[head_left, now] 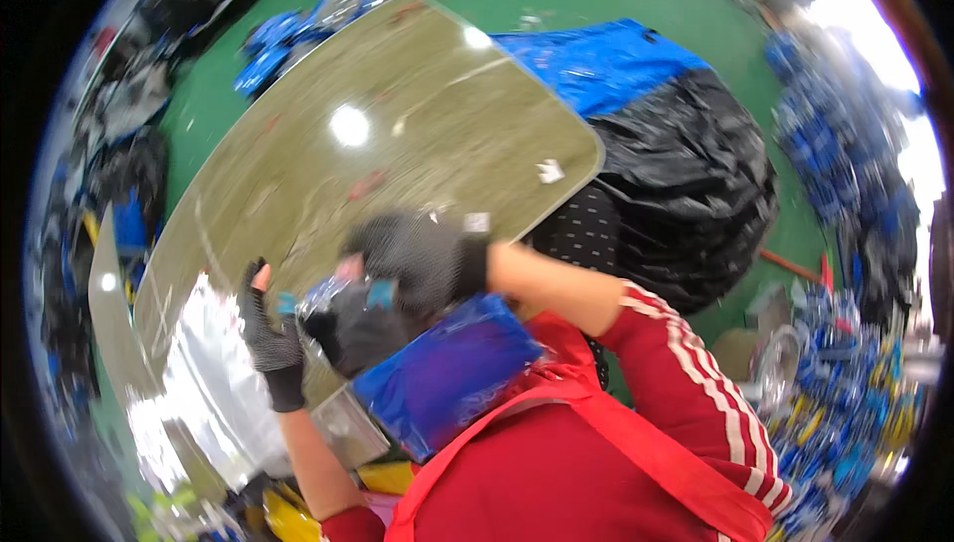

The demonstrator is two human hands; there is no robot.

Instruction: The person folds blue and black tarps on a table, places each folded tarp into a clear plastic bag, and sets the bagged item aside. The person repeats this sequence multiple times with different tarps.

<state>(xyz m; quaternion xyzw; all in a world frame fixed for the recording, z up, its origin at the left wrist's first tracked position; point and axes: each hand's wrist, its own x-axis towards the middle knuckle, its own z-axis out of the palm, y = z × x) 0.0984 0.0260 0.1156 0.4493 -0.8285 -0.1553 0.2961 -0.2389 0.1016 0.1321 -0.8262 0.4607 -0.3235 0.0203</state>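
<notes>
My left hand [268, 338], in a dark fingerless glove, is raised at the left of the near table edge. Its fingers are stretched out and nothing shows in its grip. My right hand [412, 252], gloved alike, is smeared by motion over the near part of the table. Just below it lies a dark grey bundle [363, 331] with teal bits and clear plastic about it. Whether the right fingers touch that bundle cannot be made out. Against my red apron [586, 413] rests a shiny blue plastic-wrapped packet [447, 373].
The glossy olive-brown table [308, 154] spreads ahead, with small white labels on it. Shiny white plastic [219, 373] lies by its near left side. A large black and blue plastic sack [686, 184] stands at the right. Blue packets are heaped farther right [845, 145].
</notes>
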